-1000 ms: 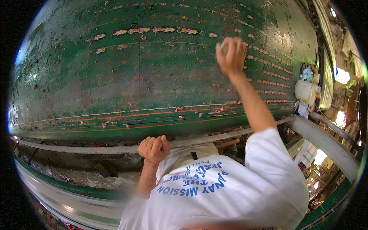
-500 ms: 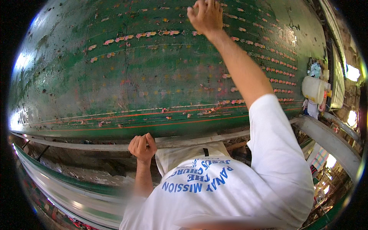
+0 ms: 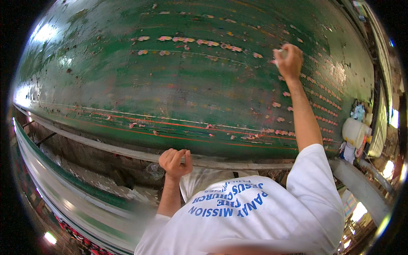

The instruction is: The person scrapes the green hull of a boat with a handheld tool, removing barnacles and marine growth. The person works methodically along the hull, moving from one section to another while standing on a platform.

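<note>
My right hand [image 3: 290,61] reaches out over a large green board [image 3: 178,91], its fingers closed around a small pale piece [image 3: 280,55] whose kind I cannot make out. The hand is at the right end of a row of small pink-and-yellow patches [image 3: 208,43], close to the board's surface. My left hand [image 3: 175,163] is curled into a loose fist at the board's near edge, beside a narrow ledge [image 3: 123,149]. Its fingers hide whatever may be inside.
More rows of pink patches [image 3: 325,105] run along the board's right side. Red lines [image 3: 178,123] cross its near part. A white plastic container [image 3: 353,131] and cloths hang at the right end. Behind me on the left lies another long, shiny surface [image 3: 68,187].
My right hand has come nearer and moved right across the board, from the far rows to the end of the bright row. The view has shifted; my left hand stays closed near the ledge.
</note>
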